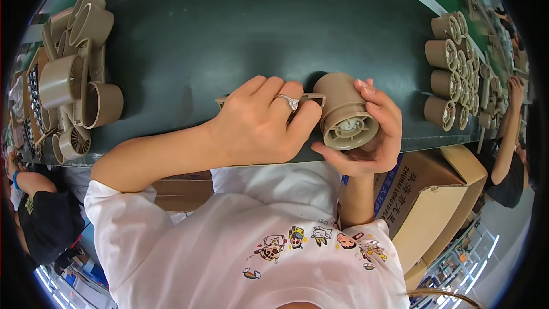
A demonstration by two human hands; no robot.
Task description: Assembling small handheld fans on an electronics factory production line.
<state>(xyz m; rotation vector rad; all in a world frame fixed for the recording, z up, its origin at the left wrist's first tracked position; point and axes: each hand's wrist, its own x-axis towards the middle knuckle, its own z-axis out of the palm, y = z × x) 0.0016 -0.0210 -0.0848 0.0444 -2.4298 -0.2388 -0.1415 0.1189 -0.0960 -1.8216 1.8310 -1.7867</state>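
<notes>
My right hand [382, 129] curls around a beige plastic cylindrical housing [337, 92], thumb below and fingers along its right side. The housing's spoked round end, with a pale part at its centre, tilts toward me. My left hand [266, 119], a ring on one finger, is closed around a slim beige plastic handle [313, 98]. The handle's right end, shaped like an open frame, meets the housing's left side; whether the two are joined I cannot tell. Most of the handle is hidden under my left fingers.
Beige housings with handles [60, 83] are piled at the left of the dark green table [246, 28]. Several cylindrical housings [441, 54] stand stacked at the right. Below the table's near edge is an open cardboard box [426, 217]. Other people work at both sides.
</notes>
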